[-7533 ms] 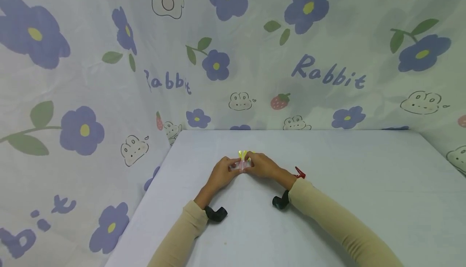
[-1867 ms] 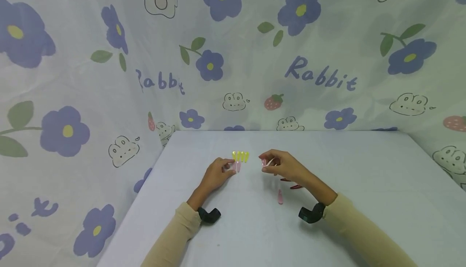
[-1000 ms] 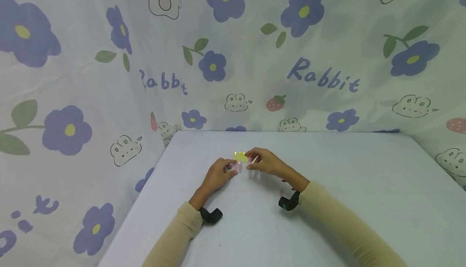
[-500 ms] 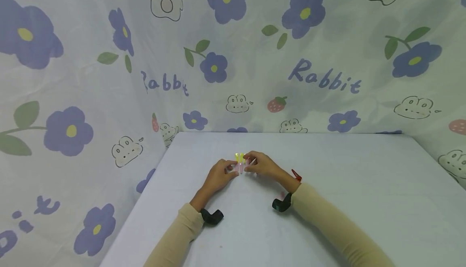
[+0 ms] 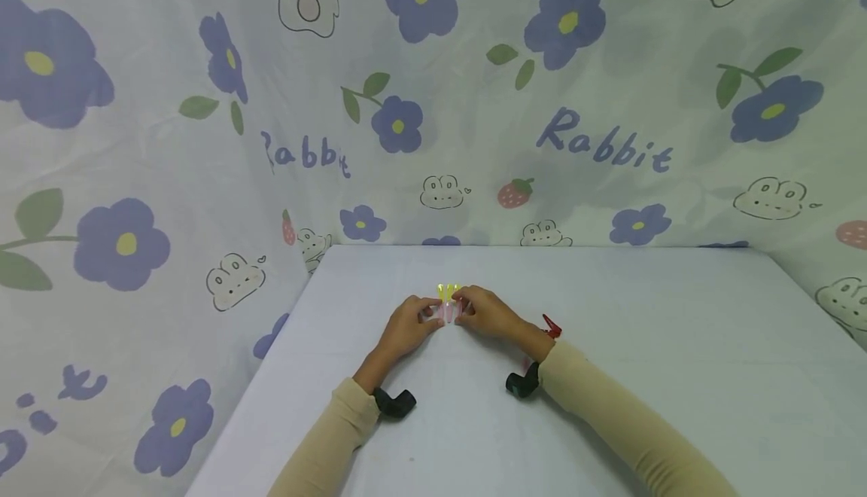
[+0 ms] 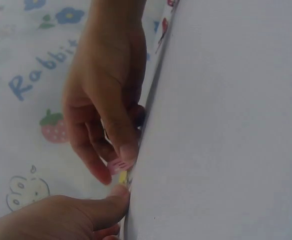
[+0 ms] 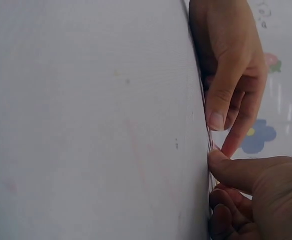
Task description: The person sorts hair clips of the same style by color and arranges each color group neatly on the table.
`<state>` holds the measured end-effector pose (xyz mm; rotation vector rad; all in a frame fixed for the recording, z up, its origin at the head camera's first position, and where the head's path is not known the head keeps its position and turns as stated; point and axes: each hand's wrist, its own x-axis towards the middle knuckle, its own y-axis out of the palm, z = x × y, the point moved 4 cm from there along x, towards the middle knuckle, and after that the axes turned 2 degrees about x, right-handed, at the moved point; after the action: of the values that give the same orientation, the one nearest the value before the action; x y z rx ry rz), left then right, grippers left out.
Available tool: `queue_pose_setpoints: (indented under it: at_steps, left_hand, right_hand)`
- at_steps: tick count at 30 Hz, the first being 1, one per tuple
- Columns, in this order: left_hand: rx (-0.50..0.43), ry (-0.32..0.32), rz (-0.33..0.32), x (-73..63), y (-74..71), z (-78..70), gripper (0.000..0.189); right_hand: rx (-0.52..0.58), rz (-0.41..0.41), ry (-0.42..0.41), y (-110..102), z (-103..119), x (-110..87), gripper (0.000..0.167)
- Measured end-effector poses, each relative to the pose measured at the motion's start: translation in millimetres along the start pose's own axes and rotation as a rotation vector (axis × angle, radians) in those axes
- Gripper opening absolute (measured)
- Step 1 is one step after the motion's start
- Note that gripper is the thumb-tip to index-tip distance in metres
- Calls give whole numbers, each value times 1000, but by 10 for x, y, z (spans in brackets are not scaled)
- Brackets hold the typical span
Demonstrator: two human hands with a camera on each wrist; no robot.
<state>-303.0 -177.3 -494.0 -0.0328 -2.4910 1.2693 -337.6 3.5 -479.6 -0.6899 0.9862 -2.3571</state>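
Small snap hair clips lie in two rows on the white table. Yellow hair clips [image 5: 442, 291] form the far row, partly covered by my right fingers. In the nearer row stand pink hair clips [image 5: 448, 312]. My left hand [image 5: 409, 325] pinches the left end of the pink row, index finger at the far end and thumb at the near end. At the row's right side my right hand [image 5: 491, 312] pinches another pink hair clip [image 6: 120, 166] between thumb and fingers. In the right wrist view, fingers hide most of the clips.
Red hair clips [image 5: 552, 326] lie beyond my right wrist, and a bit of pink clip [image 5: 526, 363] shows beside the black wrist camera [image 5: 521, 384]. A flower-and-rabbit patterned cloth [image 5: 467, 120] stands behind and left of the table [image 5: 643, 316].
My right hand has brought a pink clip from the right to the row's right side and lowered it over the last two seconds. My left hand has stayed at the row's left end.
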Motion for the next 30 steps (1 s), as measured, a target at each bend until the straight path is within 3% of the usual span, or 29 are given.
queue_pose_setpoints:
  at_steps: [11, 17, 30]
  left_hand:
    - [7, -5, 8, 1, -3, -4, 39]
    - [2, -12, 10, 8, -9, -4, 40]
    - [0, 12, -10, 9, -9, -10, 38]
  right_hand:
    - [-20, -8, 80, -5, -45, -14, 45]
    - [-16, -36, 94, -32, -20, -23, 44]
    - [-38, 1, 106, -5, -4, 1, 41]
